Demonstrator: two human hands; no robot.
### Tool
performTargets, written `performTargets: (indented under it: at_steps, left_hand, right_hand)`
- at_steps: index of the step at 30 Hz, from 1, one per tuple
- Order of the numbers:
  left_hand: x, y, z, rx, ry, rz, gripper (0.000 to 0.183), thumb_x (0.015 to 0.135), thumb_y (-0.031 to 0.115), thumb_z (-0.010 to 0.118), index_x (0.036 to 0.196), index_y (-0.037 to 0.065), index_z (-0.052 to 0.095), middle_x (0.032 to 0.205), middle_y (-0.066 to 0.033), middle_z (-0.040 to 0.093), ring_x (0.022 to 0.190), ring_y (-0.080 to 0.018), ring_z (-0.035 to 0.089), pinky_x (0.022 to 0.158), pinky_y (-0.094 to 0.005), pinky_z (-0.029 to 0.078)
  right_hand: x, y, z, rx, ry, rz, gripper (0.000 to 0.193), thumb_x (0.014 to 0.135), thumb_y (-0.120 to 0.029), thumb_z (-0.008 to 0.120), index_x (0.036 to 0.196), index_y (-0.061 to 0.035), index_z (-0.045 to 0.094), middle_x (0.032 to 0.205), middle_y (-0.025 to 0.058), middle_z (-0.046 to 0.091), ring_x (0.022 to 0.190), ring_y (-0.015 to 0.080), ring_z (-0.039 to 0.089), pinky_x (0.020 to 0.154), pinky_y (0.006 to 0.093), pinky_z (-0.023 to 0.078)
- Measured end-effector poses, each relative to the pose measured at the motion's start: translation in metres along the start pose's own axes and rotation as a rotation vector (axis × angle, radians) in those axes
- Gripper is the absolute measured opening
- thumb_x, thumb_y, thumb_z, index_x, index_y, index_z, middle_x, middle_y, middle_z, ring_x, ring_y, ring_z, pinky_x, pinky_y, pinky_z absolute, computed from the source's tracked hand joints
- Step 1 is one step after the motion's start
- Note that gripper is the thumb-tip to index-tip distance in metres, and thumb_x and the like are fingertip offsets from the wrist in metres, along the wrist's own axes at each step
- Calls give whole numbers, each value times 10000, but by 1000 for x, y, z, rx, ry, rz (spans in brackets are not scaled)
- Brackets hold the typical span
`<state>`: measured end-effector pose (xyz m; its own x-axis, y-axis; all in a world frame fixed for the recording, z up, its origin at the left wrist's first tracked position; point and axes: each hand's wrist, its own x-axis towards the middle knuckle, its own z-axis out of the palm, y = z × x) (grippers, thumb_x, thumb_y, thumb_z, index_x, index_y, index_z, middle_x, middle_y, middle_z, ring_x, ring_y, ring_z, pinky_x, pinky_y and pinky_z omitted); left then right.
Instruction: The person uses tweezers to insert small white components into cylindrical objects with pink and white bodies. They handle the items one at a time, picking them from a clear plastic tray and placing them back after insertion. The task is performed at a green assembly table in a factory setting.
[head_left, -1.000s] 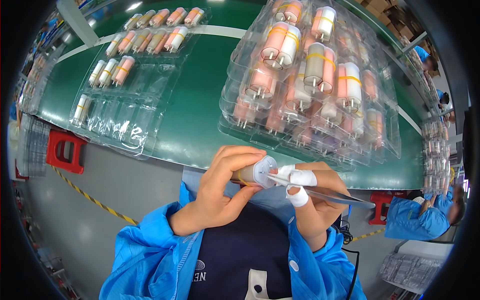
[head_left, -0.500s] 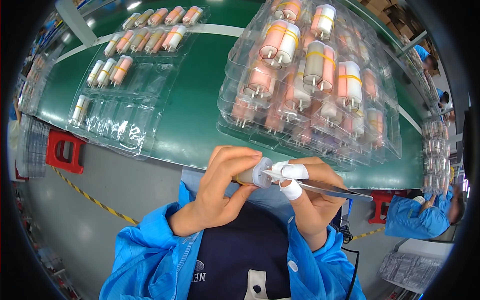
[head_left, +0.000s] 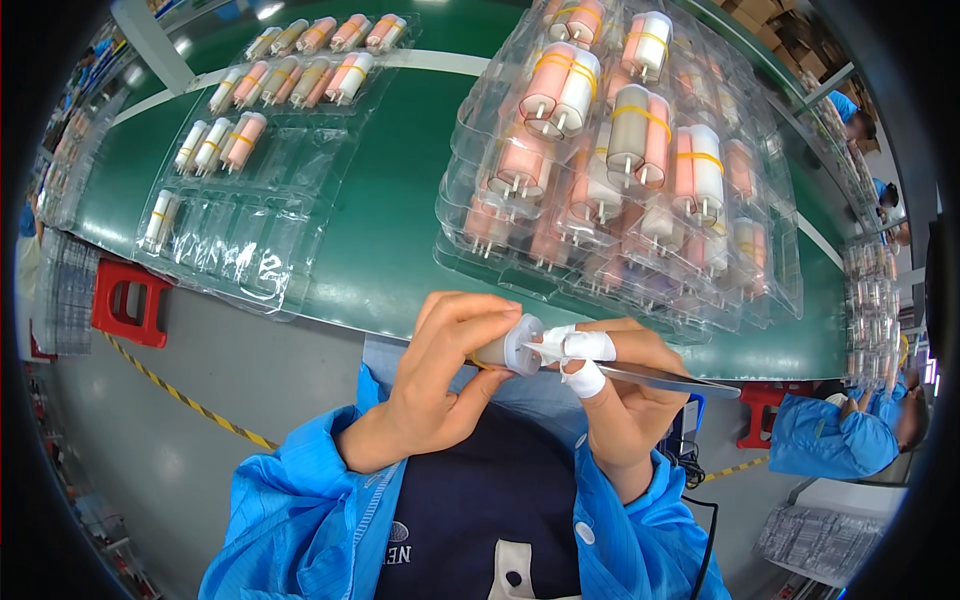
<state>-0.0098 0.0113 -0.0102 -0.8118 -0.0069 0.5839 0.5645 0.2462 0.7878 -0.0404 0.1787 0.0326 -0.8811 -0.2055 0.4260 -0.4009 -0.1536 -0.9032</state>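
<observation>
Head view: the work is at the near edge of the green worktop (head_left: pixel 380 250), roughly midway along it.
Banded cylinder (head_left: pixel 490 352): grey, with a pale end cap (head_left: pixel 520 345), lying sideways in the left hand (head_left: pixel 438 375), the cap facing right; much of it is hidden behind the fingers.
Left grip: wrapped round the cylinder, fingers above, thumb below.
Right grip: the right hand (head_left: pixel 632 425), with white tape (head_left: pixel 595 346) on its digits, pinches metal tweezers (head_left: pixel 675 379); their tips sit narrow at the cap's face, and whether they clasp anything I cannot tell.
Progress: this cylinder looks partway through, judging by the tips at its cap; it is not yet set down.
Left clear tray (head_left: pixel 300 150): toward the worktop's left end, with fuller rows of banded pairs (head_left: pixel 350 78) toward the far edge, thinning to three, then one; unfilled pockets (head_left: pixel 225 237) nearer the near edge suggest more is left.
Stacked clear trays (head_left: pixel 480 262): right of the worktop's middle, loaded with pink, white and grey pairs (head_left: pixel 640 130), pins toward the near edge; lower layers are too obscured to count.
</observation>
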Motion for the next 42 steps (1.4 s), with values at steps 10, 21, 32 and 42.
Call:
performTargets:
  at_steps: [10,21,32,42]
  left_hand:
    - [7,-4,-7,201,-52,192,544,620,-113,673,1141,-20,548,1101,-201,595,948,-322,560,791,-382,459]
    - [6,-4,-5,42,-40,50,517,658,-89,685,1153,-22,554,1140,-194,567,970,-322,558,768,-363,489]
    - [0,-3,1,-253,1,-85,486,743,-63,681,1201,-43,519,1180,-203,531,1039,-271,566,806,-327,515]
    - [0,-2,-6,-148,-119,-80,445,829,-34,630,1230,-58,438,1229,-229,461,1115,-261,534,921,-342,472]
  right_hand:
    - [16,-14,-2,-140,-150,13,95,754,40,677,845,20,661,778,142,661,660,178,640,567,254,485]
    - [20,-4,-5,-35,-142,19,145,753,43,676,896,24,667,804,134,661,702,176,642,621,263,500]
    - [9,-6,-1,50,-21,29,158,764,41,697,920,34,673,884,163,678,787,190,658,675,277,527]
    - [12,-6,0,-9,-61,-19,173,765,31,705,936,23,679,880,159,682,799,205,667,688,284,529]
